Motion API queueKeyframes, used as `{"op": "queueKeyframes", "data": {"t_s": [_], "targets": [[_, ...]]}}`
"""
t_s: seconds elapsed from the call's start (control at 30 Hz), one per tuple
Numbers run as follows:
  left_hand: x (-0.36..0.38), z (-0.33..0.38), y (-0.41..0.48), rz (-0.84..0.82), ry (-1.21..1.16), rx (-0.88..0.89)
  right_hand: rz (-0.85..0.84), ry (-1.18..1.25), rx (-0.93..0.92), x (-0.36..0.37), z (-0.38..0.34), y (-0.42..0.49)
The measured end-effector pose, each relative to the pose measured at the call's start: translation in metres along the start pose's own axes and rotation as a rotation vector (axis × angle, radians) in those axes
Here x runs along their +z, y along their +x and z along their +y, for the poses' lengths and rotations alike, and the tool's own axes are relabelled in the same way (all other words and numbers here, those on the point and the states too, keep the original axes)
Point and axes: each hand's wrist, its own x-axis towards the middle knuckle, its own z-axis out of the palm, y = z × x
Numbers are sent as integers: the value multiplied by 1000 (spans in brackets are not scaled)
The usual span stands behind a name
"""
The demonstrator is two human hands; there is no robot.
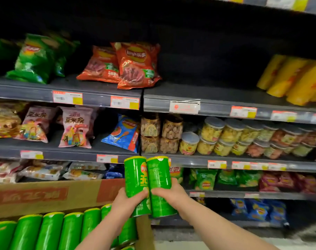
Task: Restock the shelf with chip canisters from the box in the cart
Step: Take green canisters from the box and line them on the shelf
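My left hand [125,201] grips a green chip canister [135,175] held upright, its logo facing me. Right beside it, touching, stands a second green canister [160,177] that my right hand [169,193] grips around its lower half. Both canisters are raised in front of the shelves, above the open cardboard box [50,197]. Inside the box lie several more green canisters [50,231] in a row. On the upper shelf [216,105] there is a bare stretch to the left of the yellow canisters [294,80].
Green and orange chip bags sit on the upper shelf at left. Clear snack jars [225,138] fill the middle shelf at right, pink and blue bags at left. Lower shelves hold more bags. The box's flap stands up at the left.
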Motion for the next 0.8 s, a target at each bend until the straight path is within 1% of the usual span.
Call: {"op": "queueKeyframes", "data": {"t_s": [0.13, 0.23, 0.33, 0.57, 0.8], "targets": [[33, 18, 1, -98, 25, 75, 61, 50, -45, -43, -9, -15], [57, 34, -5, -143, 50, 140, 109, 74, -76, -70, -13, -25], [80, 47, -11, -151, 55, 170, 124, 94, -100, -96, -17, -29], [144, 82, -22, -189, -52, 273, 114, 63, -220, -170, -39, -33], [205, 130, -24, -139, -132, 347, 111, 30, -355, -242, -69, -20]]}}
